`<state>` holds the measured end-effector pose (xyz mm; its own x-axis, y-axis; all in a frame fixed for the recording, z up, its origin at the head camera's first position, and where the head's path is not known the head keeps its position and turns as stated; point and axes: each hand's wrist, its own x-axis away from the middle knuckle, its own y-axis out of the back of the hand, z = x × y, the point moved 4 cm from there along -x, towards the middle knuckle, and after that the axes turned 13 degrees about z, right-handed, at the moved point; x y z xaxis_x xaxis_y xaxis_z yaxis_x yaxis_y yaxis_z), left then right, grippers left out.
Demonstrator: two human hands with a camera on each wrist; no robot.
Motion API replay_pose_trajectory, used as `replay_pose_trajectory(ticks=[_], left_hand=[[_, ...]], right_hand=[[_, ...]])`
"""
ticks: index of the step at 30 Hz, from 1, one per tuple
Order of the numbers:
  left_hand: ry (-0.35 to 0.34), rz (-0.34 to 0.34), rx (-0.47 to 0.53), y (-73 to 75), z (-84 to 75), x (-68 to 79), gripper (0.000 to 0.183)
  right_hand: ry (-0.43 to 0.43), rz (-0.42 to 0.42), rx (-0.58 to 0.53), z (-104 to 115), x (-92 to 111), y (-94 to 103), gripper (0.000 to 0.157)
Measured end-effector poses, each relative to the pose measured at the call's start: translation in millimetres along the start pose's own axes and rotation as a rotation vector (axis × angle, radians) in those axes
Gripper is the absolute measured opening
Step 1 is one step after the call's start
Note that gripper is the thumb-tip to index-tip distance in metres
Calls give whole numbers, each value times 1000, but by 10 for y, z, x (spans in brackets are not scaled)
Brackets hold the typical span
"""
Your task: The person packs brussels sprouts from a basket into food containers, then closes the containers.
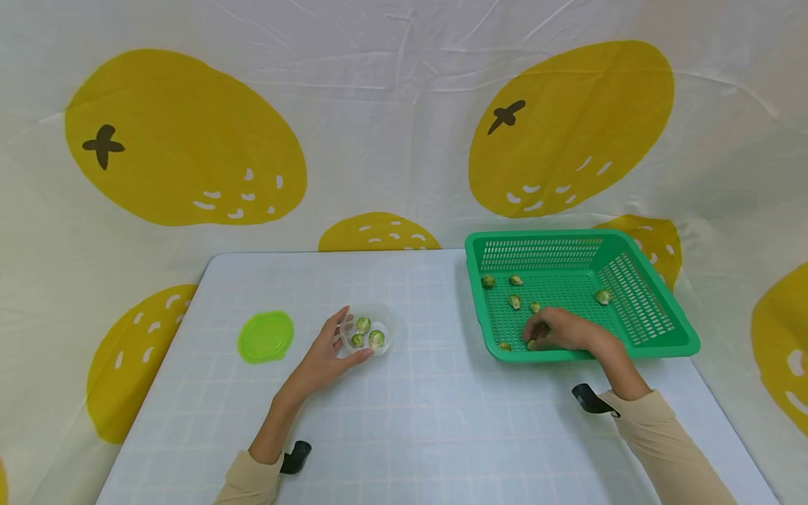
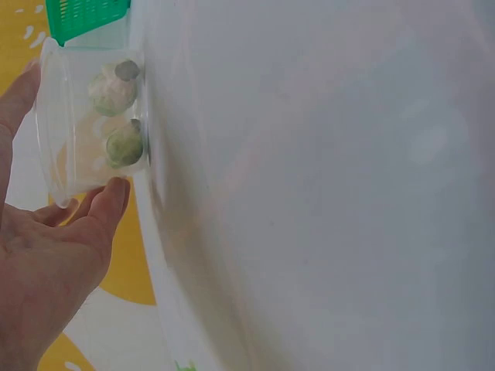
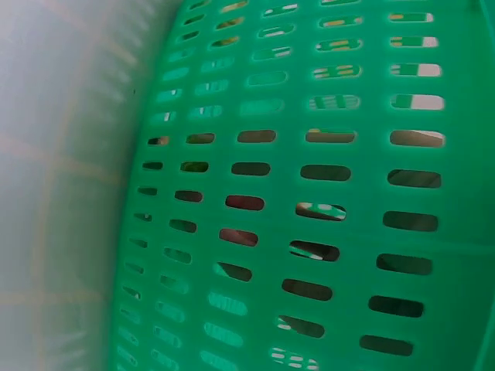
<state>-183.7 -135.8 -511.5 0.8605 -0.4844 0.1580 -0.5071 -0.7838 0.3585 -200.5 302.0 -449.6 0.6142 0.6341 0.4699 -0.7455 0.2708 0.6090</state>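
Observation:
My left hand (image 1: 325, 363) holds a clear plastic cup (image 2: 81, 127), thumb on one side and fingers on the other. Three Brussels sprouts (image 1: 376, 339) lie in the cup; two show through its wall in the left wrist view. Inside the green plastic basket (image 1: 555, 280), my right hand (image 1: 560, 330) reaches low near the front wall, fingertips curled down onto a Brussels sprout (image 1: 531, 345). Several other sprouts (image 1: 603, 297) are scattered over the basket floor. The slotted basket wall (image 3: 348, 224) mostly hides the right hand in the right wrist view.
A bright green lid (image 1: 266, 337) lies on the table left of the cup. The white checked table (image 1: 416, 428) meets a hanging white cloth (image 1: 391, 154) with yellow fruit prints at the back. The basket's front wall stands between the right forearm and the sprouts.

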Motion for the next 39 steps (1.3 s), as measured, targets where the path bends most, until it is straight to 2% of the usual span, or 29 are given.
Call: replay_pose_trajectory(ticks=[6,10,18,27,33,39], left_hand=[[0,-3,-1,-12,-5,6,107],[0,-5,3,-25,12,16,108],[3,-1,11,-28,-5,32,107],[16,-4,-1,-15,-12,17,108],[15,-3,6,-14,-14,13,108],[17,-4,-7,-10,-14,13,107]], right_hand=[[4,-16,-6,-13,9,-1,12],[22,-60,13,-18,7,-3,12],[90,-228,91,-10,9,24,13],[122,-415,36,36,40,70,16],[120,-481,32,103,36,101,18],[163,-529,53,192,27,113,18]])
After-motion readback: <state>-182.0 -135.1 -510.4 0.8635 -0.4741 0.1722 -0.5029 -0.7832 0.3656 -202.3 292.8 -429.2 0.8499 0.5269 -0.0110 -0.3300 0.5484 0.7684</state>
